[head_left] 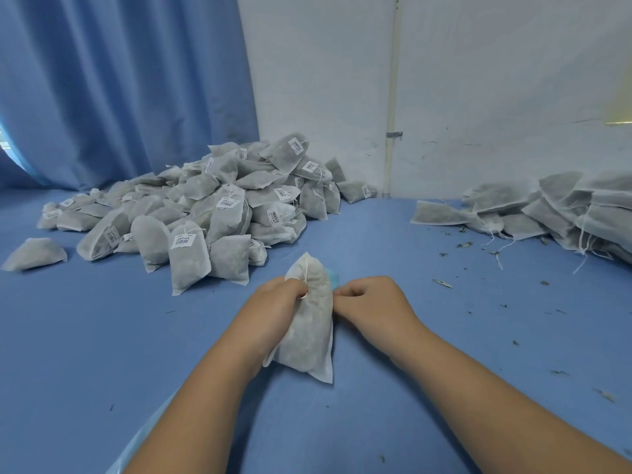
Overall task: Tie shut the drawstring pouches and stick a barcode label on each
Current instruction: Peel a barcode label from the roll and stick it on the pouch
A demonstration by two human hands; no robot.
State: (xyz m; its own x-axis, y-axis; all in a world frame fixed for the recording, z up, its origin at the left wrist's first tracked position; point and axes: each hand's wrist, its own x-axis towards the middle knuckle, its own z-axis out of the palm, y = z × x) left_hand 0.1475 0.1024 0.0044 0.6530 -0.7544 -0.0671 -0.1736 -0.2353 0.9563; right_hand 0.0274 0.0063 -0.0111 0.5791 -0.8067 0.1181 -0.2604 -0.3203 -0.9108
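Note:
A white mesh drawstring pouch (309,323) filled with grey-green dried herbs lies lengthwise on the blue table (102,336) in front of me. My left hand (277,302) grips its upper left side, fingers curled round the fabric and the white drawstring. On the pouch's right edge, my right hand (369,297) has its fingers curled and pinches something small that I cannot make out. A bit of light blue material (333,277) shows behind the pouch.
A big heap of pouches with barcode labels (212,206) fills the back left. A pile of pouches without visible labels (554,210) with loose strings lies at the back right. Herb crumbs (443,283) dot the right side. A blue curtain and a white wall stand behind.

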